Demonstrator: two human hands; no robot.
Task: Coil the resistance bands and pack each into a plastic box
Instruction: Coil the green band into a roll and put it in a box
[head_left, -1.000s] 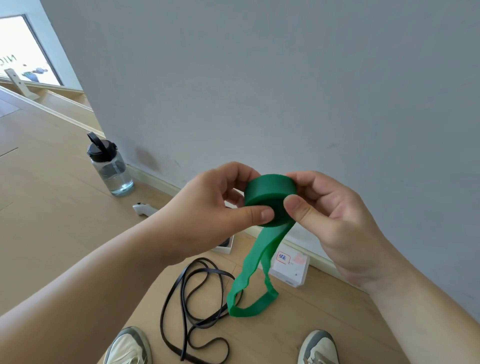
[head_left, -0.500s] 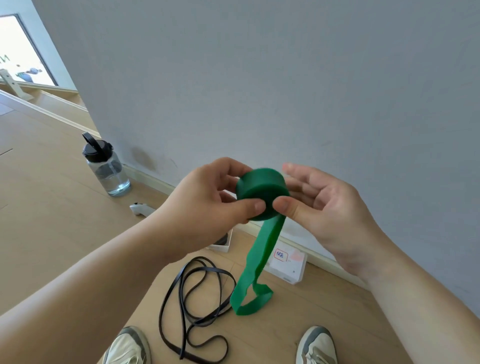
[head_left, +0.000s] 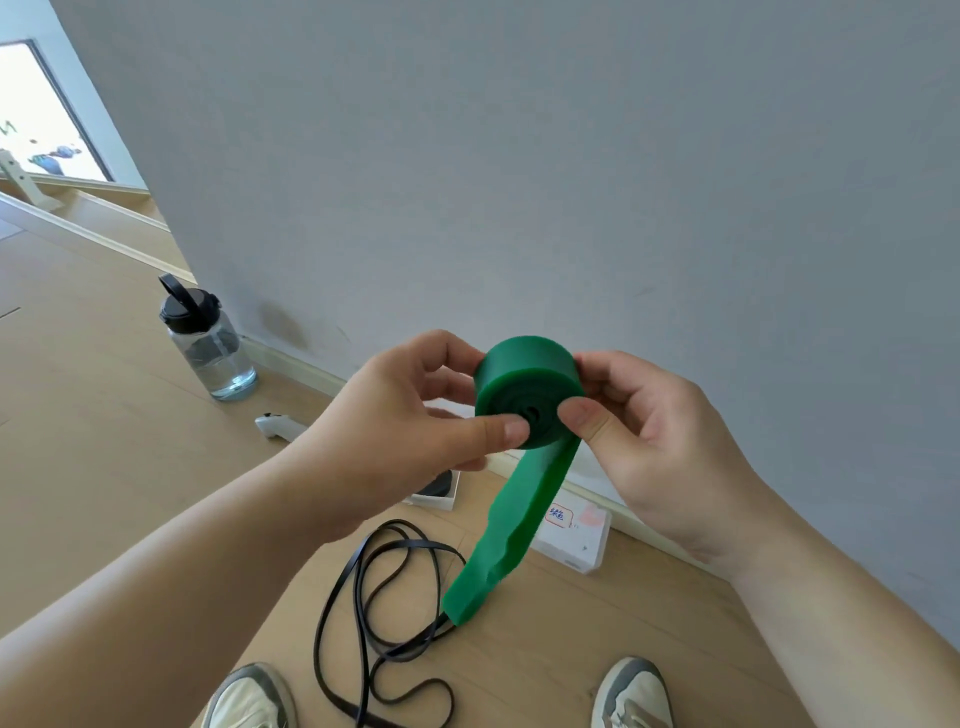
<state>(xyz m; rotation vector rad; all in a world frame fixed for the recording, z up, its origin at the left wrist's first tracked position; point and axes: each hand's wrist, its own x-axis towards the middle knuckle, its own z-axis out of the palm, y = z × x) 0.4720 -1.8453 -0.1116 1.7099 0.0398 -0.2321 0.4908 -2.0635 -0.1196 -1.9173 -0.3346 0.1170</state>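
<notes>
Though half-hidden, box (head_left: 582, 543) behind green band (head_left: 525, 496)

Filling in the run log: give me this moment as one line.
step: coiling | left hand: pinches green band | right hand: pinches it | tail: hangs uncoiled | black band: loose on floor

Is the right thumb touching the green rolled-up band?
Touching. The head view shows the right hand pressing its thumb against the spiral face of the green band, with no gap between them.
</notes>
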